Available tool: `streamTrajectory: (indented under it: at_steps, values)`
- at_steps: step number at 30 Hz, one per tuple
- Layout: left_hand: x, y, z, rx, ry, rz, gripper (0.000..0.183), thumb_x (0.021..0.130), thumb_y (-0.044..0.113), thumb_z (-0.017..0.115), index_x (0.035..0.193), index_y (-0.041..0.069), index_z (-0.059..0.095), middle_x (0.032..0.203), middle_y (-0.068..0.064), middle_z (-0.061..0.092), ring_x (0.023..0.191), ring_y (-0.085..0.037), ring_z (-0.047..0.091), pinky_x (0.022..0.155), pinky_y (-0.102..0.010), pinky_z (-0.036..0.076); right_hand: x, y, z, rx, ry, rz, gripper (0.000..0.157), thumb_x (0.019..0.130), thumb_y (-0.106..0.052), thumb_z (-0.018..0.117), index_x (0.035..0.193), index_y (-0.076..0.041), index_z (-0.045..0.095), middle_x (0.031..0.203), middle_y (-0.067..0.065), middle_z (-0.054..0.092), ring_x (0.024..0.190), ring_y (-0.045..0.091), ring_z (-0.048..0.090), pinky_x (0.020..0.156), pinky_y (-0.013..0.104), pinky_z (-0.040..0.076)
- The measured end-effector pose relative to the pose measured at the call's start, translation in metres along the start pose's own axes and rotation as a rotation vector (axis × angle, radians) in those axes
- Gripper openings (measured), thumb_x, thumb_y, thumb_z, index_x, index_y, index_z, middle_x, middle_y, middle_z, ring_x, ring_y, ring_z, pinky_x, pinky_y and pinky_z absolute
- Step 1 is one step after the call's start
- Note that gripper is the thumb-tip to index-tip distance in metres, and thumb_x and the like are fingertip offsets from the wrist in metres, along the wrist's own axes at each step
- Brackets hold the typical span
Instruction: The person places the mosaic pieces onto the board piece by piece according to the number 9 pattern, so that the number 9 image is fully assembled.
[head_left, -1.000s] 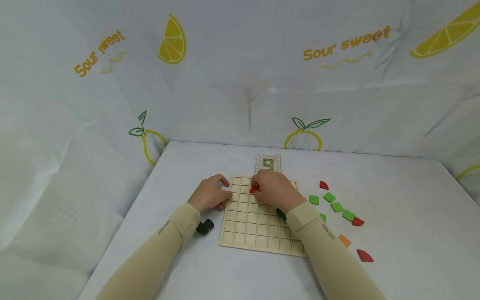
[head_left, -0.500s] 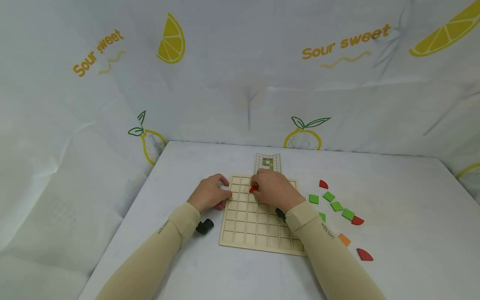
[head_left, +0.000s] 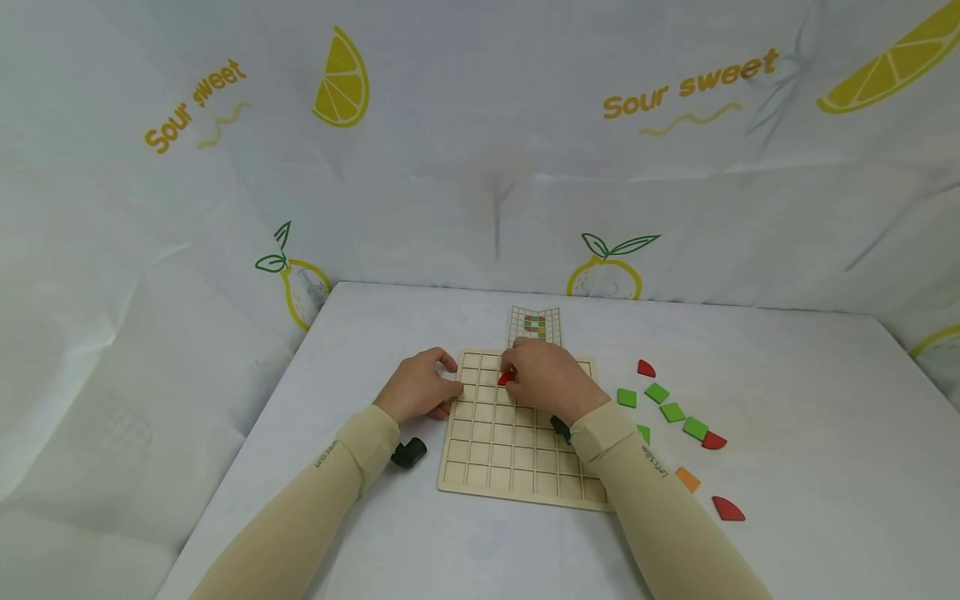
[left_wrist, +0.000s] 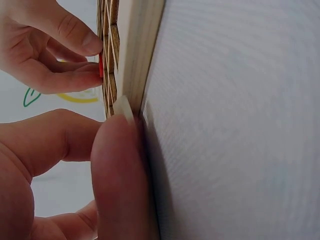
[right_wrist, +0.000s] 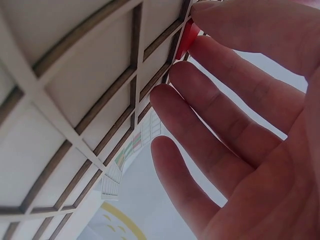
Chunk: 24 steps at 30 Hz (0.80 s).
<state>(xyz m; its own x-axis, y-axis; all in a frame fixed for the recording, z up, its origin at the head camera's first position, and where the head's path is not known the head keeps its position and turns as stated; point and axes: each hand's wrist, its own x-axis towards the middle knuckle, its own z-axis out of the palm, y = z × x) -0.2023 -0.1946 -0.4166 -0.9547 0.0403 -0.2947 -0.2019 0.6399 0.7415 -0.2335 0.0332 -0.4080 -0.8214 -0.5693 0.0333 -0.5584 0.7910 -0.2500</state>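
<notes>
On the wooden grid board (head_left: 481, 454), my right hand (head_left: 551, 379) pinches a red quarter-circle tile (head_left: 507, 378) between thumb and index finger near the board's top. In the right wrist view the red tile (right_wrist: 187, 39) sits against the grid, while the other fingers (right_wrist: 195, 130) extend beside it. My left hand (head_left: 420, 387) rests at the board's left edge, its thumb and index finger apart. Up close in the left wrist view, the left thumb (left_wrist: 120, 170) touches the side of the board (left_wrist: 142, 45); nothing is pinched there.
Right of the board lie several green square tiles (head_left: 672, 412), an orange tile (head_left: 687, 479) and red quarter-circles (head_left: 728, 508). A pattern card (head_left: 551, 317) lies behind the board. Black wrist devices (head_left: 408, 452) are near both cuffs. A printed white cloth (head_left: 450, 167) hangs behind.
</notes>
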Motion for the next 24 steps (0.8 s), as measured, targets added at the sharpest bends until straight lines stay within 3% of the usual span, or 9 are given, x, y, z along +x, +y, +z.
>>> streamTrajectory:
  at_steps: [8,14,18,24]
  values:
    - [0.0,0.001,0.0,0.008,-0.003,-0.019,0.033,0.097,0.019,0.074,0.127,0.011,0.064,0.075,-0.008,0.075,0.062,-0.016,0.072,0.062,-0.028,0.063,-0.003,0.002,-0.003,0.015,-0.007,0.011,0.011,0.097,-0.017,0.078,0.108,-0.014,0.08,0.1,0.0,0.069,0.08,0.013,0.062,0.075,0.033,0.058]
    - [0.001,-0.001,0.002,0.015,-0.006,-0.023,0.035,0.097,0.019,0.074,0.129,0.01,0.063,0.079,-0.007,0.076,0.063,-0.016,0.073,0.064,-0.028,0.063,-0.018,0.015,-0.019,0.021,-0.034,0.056,0.02,0.099,-0.021,0.075,0.117,-0.013,0.079,0.112,0.002,0.072,0.094,0.018,0.069,0.086,0.039,0.061]
    - [0.0,-0.001,0.001,0.016,-0.008,-0.026,0.035,0.096,0.019,0.073,0.129,0.01,0.063,0.079,-0.007,0.076,0.063,-0.016,0.073,0.064,-0.028,0.063,-0.042,0.034,-0.034,-0.003,-0.038,0.102,0.022,0.099,-0.022,0.076,0.119,-0.012,0.079,0.115,0.002,0.073,0.102,0.02,0.071,0.092,0.043,0.062]
    - [0.001,-0.002,0.001,0.018,-0.014,-0.025,0.037,0.096,0.021,0.073,0.13,0.011,0.063,0.081,-0.007,0.076,0.064,-0.016,0.074,0.066,-0.029,0.063,-0.095,0.072,-0.047,0.04,-0.05,0.208,0.022,0.099,-0.024,0.075,0.117,-0.012,0.079,0.111,-0.001,0.072,0.1,0.019,0.068,0.094,0.045,0.061]
